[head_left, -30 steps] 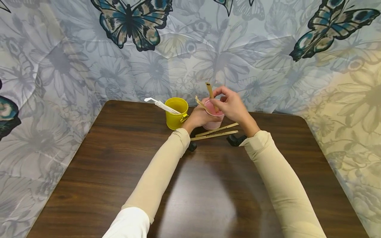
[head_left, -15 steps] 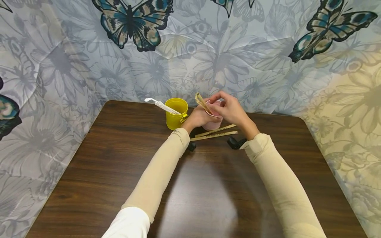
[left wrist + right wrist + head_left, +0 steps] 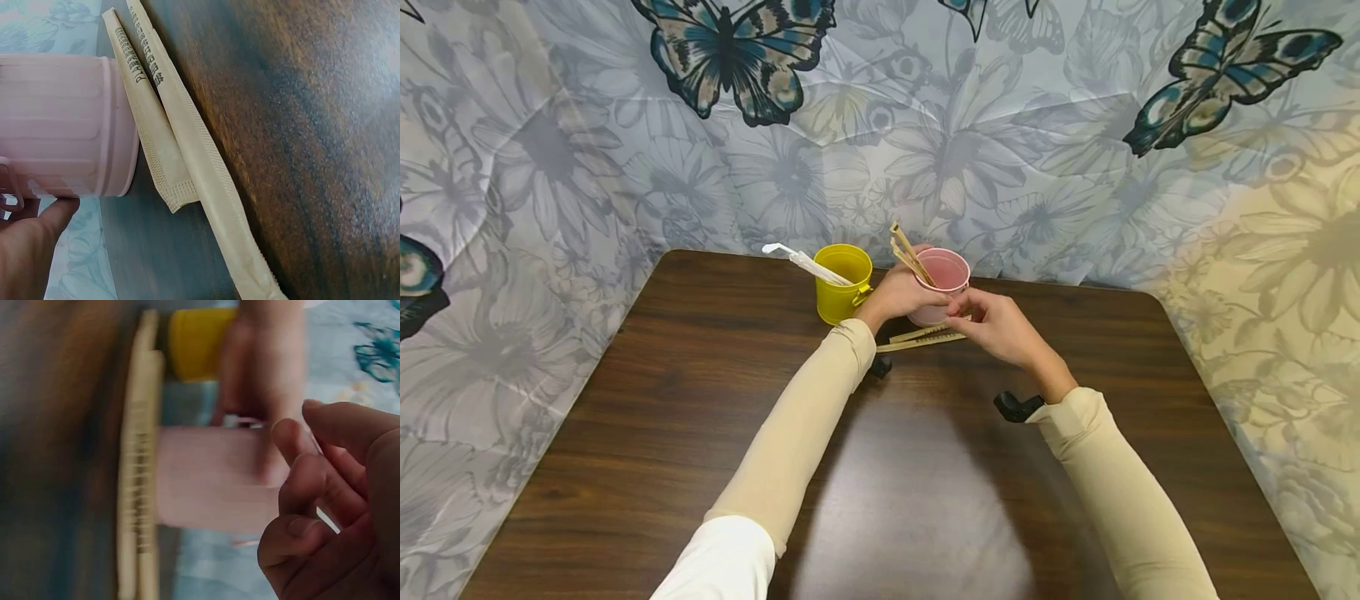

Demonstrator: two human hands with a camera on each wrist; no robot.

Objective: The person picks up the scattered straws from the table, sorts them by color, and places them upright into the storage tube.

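Observation:
My left hand (image 3: 897, 295) holds the small pink bucket (image 3: 946, 270) by its side, near the back of the table. Two slim brown paper packets (image 3: 907, 252) lean out over the bucket's left rim. In front of its base, two more printed brown packets (image 3: 209, 178) lie side by side on the wood. My right hand (image 3: 996, 327) hovers near the bucket's front right side, above the ends of these packets. Its fingers (image 3: 302, 487) are loosely bent and nothing shows between them in the right wrist view, which is partly blurred.
A yellow bucket (image 3: 832, 302) stands left of the pink one, with white wrapped sticks (image 3: 820, 271) leaning out of it. A butterfly-patterned cloth (image 3: 790, 183) hangs directly behind the dark wooden table (image 3: 647, 433). Black wrist devices (image 3: 1018, 407) sit below both wrists.
My right hand has let go of a brown packet inside the pink bucket. It has come out over the rim, down and toward me. The left hand keeps its hold on the bucket.

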